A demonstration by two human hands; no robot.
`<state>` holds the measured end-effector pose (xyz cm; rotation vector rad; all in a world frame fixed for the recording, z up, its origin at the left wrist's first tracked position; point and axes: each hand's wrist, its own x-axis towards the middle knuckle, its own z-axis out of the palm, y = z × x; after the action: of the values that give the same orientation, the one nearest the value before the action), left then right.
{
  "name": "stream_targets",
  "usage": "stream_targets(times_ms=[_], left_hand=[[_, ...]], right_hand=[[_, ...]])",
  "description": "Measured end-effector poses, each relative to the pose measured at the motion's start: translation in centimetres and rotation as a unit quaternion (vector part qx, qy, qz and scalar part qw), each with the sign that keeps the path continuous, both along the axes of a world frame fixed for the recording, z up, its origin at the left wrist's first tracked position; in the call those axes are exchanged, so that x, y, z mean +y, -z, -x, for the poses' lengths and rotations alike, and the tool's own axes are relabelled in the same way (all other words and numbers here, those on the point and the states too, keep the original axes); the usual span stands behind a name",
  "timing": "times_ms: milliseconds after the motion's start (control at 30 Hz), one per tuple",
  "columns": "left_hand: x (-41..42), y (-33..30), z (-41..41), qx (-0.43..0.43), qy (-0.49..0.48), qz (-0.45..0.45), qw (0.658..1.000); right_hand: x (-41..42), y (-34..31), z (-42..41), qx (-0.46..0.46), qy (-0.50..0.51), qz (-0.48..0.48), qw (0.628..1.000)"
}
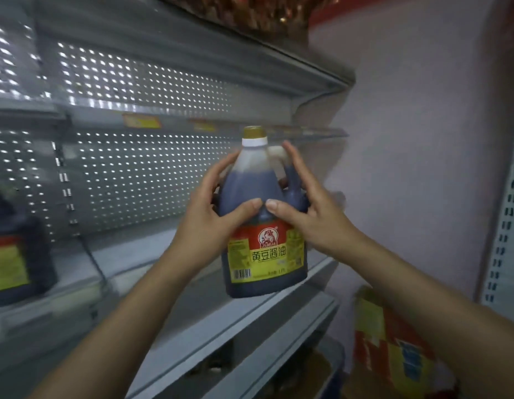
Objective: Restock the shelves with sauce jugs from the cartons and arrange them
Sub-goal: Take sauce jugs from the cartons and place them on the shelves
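Note:
A dark sauce jug [265, 254] with a gold cap, a handle and a red-and-yellow label is held upright in the air in front of the middle shelf [152, 260]. My left hand [212, 211] grips its left shoulder. My right hand [304, 211] clasps the handle side, and the two thumbs meet on the front above the label. A second dark jug [16, 254] with the same label stands on that shelf at the far left, blurred.
Grey metal shelving with a perforated back panel [140, 168] fills the left. Yellow price tags [142, 121] sit on the upper shelf edge. A red-and-yellow carton [394, 349] stands at the lower right by a pale wall [422, 139]. Lower shelves [250, 341] jut out below.

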<state>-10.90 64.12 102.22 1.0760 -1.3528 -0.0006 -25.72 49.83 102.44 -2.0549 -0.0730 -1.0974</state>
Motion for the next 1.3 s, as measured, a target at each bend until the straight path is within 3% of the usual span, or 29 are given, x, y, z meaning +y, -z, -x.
stream_targets(times_ms=[200,400,533,667,1000,1300], left_hand=[[8.5,-2.9,-4.2,-0.037,-0.065,0.0,0.997],[15.2,-2.3,-11.8,-0.089,-0.119,-0.073,0.986],[17.2,-1.6,-15.6,-0.081,-0.133,-0.077,0.985],[17.6,-1.6,-18.2,-0.072,-0.147,-0.057,0.985],[16.1,-1.8,-23.1,-0.107,-0.162,-0.119,0.974],[11.9,-0.7,-26.1,-0.115,-0.268,-0.127,0.948]], right_hand=[[6.5,-3.5,-6.3,-0.01,-0.069,0.028,0.997],[11.3,-2.6,-14.2,0.002,-0.109,0.023,0.994],[12.9,-1.9,-18.3,0.011,-0.131,0.001,0.991],[13.1,-2.5,-21.0,0.022,-0.136,0.021,0.99],[9.4,-1.1,-25.6,0.087,-0.171,0.006,0.981],[4.6,-0.8,-31.4,0.079,-0.231,0.022,0.97]])
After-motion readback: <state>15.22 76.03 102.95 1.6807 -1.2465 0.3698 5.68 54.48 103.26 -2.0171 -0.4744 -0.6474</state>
